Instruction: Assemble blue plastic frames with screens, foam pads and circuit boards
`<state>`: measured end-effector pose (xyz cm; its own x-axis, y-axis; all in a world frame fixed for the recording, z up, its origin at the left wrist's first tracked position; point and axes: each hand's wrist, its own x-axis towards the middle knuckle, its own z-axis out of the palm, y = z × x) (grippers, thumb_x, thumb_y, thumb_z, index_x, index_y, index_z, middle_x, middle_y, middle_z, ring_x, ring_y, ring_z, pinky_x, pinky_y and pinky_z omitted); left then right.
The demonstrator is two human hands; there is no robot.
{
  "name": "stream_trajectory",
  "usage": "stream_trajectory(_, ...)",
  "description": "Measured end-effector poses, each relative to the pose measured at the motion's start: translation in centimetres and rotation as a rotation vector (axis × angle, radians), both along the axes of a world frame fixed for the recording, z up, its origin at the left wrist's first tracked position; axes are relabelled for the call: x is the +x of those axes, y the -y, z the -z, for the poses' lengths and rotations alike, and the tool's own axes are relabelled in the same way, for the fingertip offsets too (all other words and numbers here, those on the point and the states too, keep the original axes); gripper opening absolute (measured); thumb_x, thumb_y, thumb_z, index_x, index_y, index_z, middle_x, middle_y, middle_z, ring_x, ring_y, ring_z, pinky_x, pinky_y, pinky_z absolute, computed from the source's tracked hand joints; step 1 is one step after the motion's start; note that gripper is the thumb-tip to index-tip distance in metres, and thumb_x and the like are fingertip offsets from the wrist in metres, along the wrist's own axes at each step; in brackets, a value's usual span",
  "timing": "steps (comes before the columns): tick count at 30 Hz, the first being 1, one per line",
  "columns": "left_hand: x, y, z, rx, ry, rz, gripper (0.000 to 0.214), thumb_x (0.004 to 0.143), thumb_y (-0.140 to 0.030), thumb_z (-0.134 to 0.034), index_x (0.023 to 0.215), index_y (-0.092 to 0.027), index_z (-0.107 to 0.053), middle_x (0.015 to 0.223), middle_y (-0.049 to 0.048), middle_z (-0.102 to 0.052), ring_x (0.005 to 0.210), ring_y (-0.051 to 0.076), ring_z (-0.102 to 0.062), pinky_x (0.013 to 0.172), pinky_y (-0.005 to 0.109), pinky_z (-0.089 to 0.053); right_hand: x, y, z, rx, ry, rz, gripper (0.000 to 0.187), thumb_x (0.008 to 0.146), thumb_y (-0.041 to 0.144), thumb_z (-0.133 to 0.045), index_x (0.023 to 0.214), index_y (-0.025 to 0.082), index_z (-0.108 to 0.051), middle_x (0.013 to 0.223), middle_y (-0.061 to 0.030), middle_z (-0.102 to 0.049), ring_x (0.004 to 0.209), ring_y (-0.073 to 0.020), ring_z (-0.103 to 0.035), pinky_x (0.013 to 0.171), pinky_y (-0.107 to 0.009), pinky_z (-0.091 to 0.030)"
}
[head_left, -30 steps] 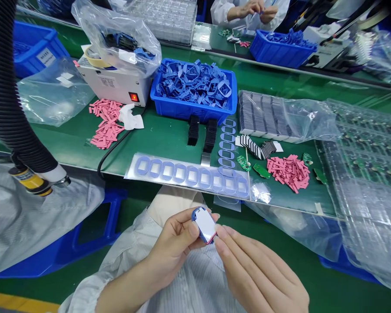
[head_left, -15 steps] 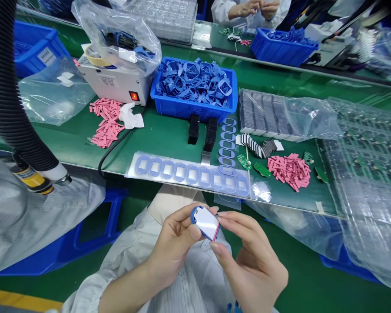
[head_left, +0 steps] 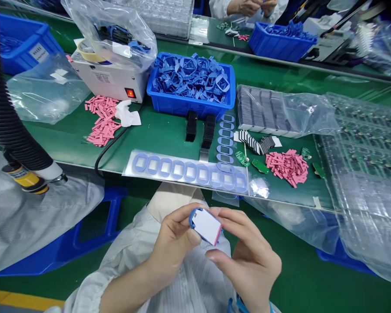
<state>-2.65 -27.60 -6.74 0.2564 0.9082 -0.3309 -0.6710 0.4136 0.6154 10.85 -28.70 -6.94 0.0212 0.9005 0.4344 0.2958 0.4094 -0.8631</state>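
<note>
Curls the right hand (head_left: 250, 261), flat a second ago, about the blue-framed part (head_left: 206, 226). Pinches its pink right edge between right thumb and forefinger, thumb below, forefinger above. Clamps its rounded left end with the left hand (head_left: 176, 243), thumb on the white face. Holds it over the lap, just short of the green table (head_left: 156, 134). Finds beyond, along the table's near edge, a clear strip of blue rings (head_left: 189, 171); farther back, a blue bin (head_left: 189, 104) heaped with blue frames; right of the strip, green boards (head_left: 260, 165) and a pink pile (head_left: 286, 167).
</note>
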Motion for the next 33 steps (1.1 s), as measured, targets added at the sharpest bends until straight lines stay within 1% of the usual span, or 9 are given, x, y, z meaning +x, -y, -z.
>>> stream_trajectory(5, 0.2, -0.1, -0.1, -0.054, -0.028, -0.019, 0.037, 0.063, -0.044, -0.081, 0.094, -0.026, -0.075, 0.099, 0.0046, -0.077, 0.09, 0.019, -0.068, 0.08, 0.025, -0.05, -0.3, 0.0, 0.1, -0.047, -0.068, 0.059, 0.038, 0.076, 0.027, -0.074, 0.112, 0.02, -0.066, 0.103, -0.0105, -0.067, 0.096, -0.0274, -0.064, 0.075, -0.044, -0.056)
stream_trajectory(11, 0.4, -0.1, -0.5, -0.018, 0.005, -0.032, 0.032, 0.063, -0.041, -0.081, 0.092, -0.03, -0.075, 0.098, -0.0007, -0.077, 0.102, 0.019, -0.066, 0.087, 0.025, -0.048, -0.7, -0.2, 0.0, -0.024, -0.098, 0.068, 0.033, 0.077, 0.019, -0.073, 0.109, 0.022, -0.067, 0.101, -0.0079, -0.068, 0.093, -0.0248, -0.065, 0.071, -0.04, -0.056)
stream_trajectory(17, 0.5, 0.2, 0.1, 0.028, -0.041, -0.051, 0.034, 0.063, -0.048, -0.079, 0.092, -0.031, -0.075, 0.111, 0.0008, -0.073, 0.113, 0.023, -0.059, 0.091, 0.028, -0.047, -1.1, -0.3, 0.5, -0.003, -0.145, 0.042, 0.033, 0.081, 0.026, -0.069, 0.113, 0.023, -0.066, 0.103, -0.008, -0.069, 0.096, -0.0231, -0.064, 0.073, -0.038, -0.056)
stream_trajectory(21, 0.5, 0.4, 0.5, 0.1, -0.098, -0.058, 0.034, 0.065, -0.05, -0.077, 0.094, -0.033, -0.075, 0.122, 0.0015, -0.067, 0.118, 0.024, -0.055, 0.095, 0.031, -0.045, -1.4, -0.4, 1.0, 0.081, -0.142, 0.039, 0.033, 0.083, 0.027, -0.067, 0.115, 0.022, -0.065, 0.101, -0.0091, -0.069, 0.091, -0.0237, -0.064, 0.069, -0.039, -0.055)
stream_trajectory(25, 0.4, 0.3, 0.7, 0.159, -0.125, -0.058, 0.03, 0.07, -0.05, -0.073, 0.095, -0.034, -0.074, 0.12, 0.0011, -0.067, 0.12, 0.024, -0.054, 0.098, 0.031, -0.043, -1.5, -0.7, 1.3, 0.18, -0.122, 0.073, 0.032, 0.082, 0.026, -0.067, 0.113, 0.019, -0.066, 0.097, -0.0099, -0.07, 0.083, -0.0235, -0.065, 0.063, -0.039, -0.053)
stream_trajectory(27, -0.1, 0.1, 0.8, 0.22, -0.189, -0.061, 0.033, 0.073, -0.048, -0.07, 0.103, -0.035, -0.071, 0.121, 0.0025, -0.068, 0.12, 0.024, -0.055, 0.101, 0.033, -0.041, -1.3, -0.9, 1.2, 0.187, -0.091, 0.073, 0.03, 0.082, 0.026, -0.068, 0.111, 0.02, -0.066, 0.093, -0.0097, -0.071, 0.079, -0.0232, -0.066, 0.06, -0.038, -0.053)
stream_trajectory(30, -1.8, -0.4, 0.9, 0.426, -0.413, -0.093, 0.041, 0.073, -0.044, -0.072, 0.113, -0.032, -0.069, 0.121, 0.0069, -0.069, 0.123, 0.027, -0.054, 0.11, 0.041, -0.03, -0.7, -1.1, 1.0, 0.183, -0.02, 0.036, 0.027, 0.081, 0.023, -0.068, 0.108, 0.018, -0.067, 0.09, -0.0101, -0.071, 0.076, -0.0226, -0.065, 0.059, -0.038, -0.053)
stream_trajectory(32, -3.1, -0.9, 0.7, 0.558, -0.576, -0.051, 0.034, 0.065, -0.036, -0.08, 0.098, -0.03, -0.075, 0.112, 0.0087, -0.074, 0.12, 0.03, -0.056, 0.114, 0.046, -0.02, -0.3, -1.2, 0.9, 0.185, 0.032, -0.01, 0.028, 0.079, 0.02, -0.069, 0.107, 0.016, -0.066, 0.091, -0.0103, -0.07, 0.077, -0.0221, -0.065, 0.06, -0.038, -0.054)
stream_trajectory(33, -3.7, -1.3, 0.6, 0.581, -0.643, -0.03, 0.03, 0.061, -0.031, -0.083, 0.091, -0.031, -0.077, 0.107, 0.0086, -0.076, 0.117, 0.03, -0.059, 0.115, 0.047, -0.017, -0.1, -1.2, 0.8, 0.188, 0.055, -0.03, 0.029, 0.078, 0.018, -0.07, 0.106, 0.015, -0.066, 0.09, -0.0101, -0.07, 0.077, -0.0216, -0.065, 0.061, -0.038, -0.054)
